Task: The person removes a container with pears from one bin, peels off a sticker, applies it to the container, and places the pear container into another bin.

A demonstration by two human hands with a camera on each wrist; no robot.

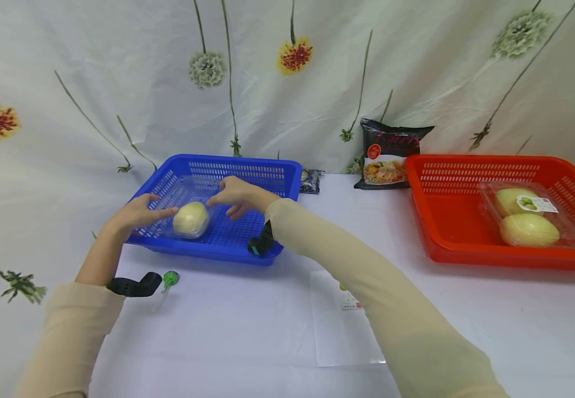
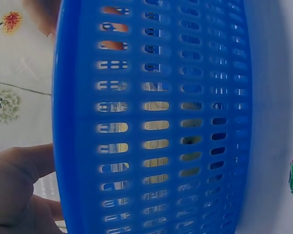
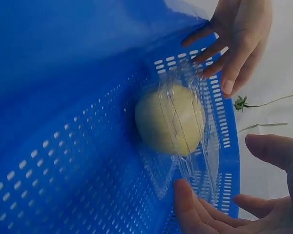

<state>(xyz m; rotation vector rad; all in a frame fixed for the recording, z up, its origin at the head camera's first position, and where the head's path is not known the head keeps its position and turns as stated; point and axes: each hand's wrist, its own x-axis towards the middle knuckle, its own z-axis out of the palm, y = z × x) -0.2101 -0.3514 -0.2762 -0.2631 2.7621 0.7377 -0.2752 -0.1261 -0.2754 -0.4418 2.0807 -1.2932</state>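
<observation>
A pale yellow melon (image 1: 190,220) sits in a clear plastic box (image 3: 158,178) inside the blue basket (image 1: 207,255). Over the basket's left side reaches my left hand (image 1: 135,214), fingers apart, with a fingertip close to the melon in the head view. My right hand (image 1: 239,194) is above the basket on the melon's other side. Its thumb and fingers are spread near the box edge in the right wrist view. Neither hand grips anything. From the left wrist, the basket's slotted wall (image 2: 156,117) hides most of the melon.
On the right stands a red basket (image 1: 466,255) with two melons (image 1: 531,230) in a clear box. A black noodle packet (image 1: 386,155) and a small dark packet (image 1: 310,181) are behind. A green-wrapped lollipop (image 1: 170,278) and a clear sheet (image 1: 337,337) lie in front.
</observation>
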